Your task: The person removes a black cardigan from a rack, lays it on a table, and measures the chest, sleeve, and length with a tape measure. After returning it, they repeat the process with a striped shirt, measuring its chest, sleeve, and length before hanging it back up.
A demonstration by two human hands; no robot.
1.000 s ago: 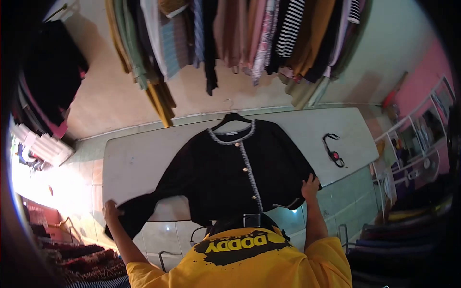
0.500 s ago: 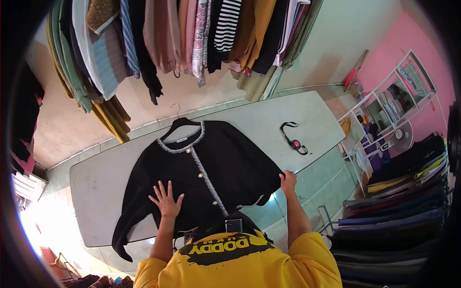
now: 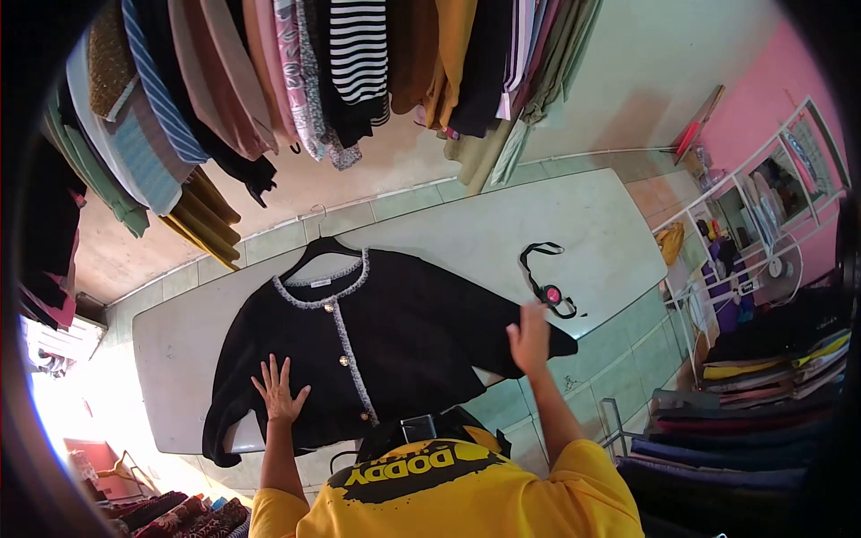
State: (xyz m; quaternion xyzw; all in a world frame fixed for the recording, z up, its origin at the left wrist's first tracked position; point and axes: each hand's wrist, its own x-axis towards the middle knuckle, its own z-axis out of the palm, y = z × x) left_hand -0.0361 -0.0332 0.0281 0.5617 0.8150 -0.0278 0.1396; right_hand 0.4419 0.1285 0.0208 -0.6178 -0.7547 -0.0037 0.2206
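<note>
A black cardigan (image 3: 413, 314) with grey-white trim and gold buttons lies spread on a pale table (image 3: 592, 215), a black hanger (image 3: 325, 246) inside its neck. My left hand (image 3: 282, 394) rests flat on the cardigan's left front with its fingers spread. Over the sleeve on the right is my right hand (image 3: 530, 341), slightly blurred, fingers extended and thumb apart, with nothing seen in it. Just beyond that hand, a black strap with a round pink-faced piece (image 3: 552, 294) lies on the table.
Clothes hang along the top, among them a striped black-and-white garment (image 3: 359, 54). At the right stand a white metal rack (image 3: 717, 202), a fan (image 3: 777, 267) and a row of folded dark garments (image 3: 735, 448). Patterned fabrics (image 3: 184, 516) lie at the lower left.
My right hand has let go of the sleeve end and opened. The sleeve now stretches further out to the right. My left hand stays spread on the cardigan. The camera view has shifted.
</note>
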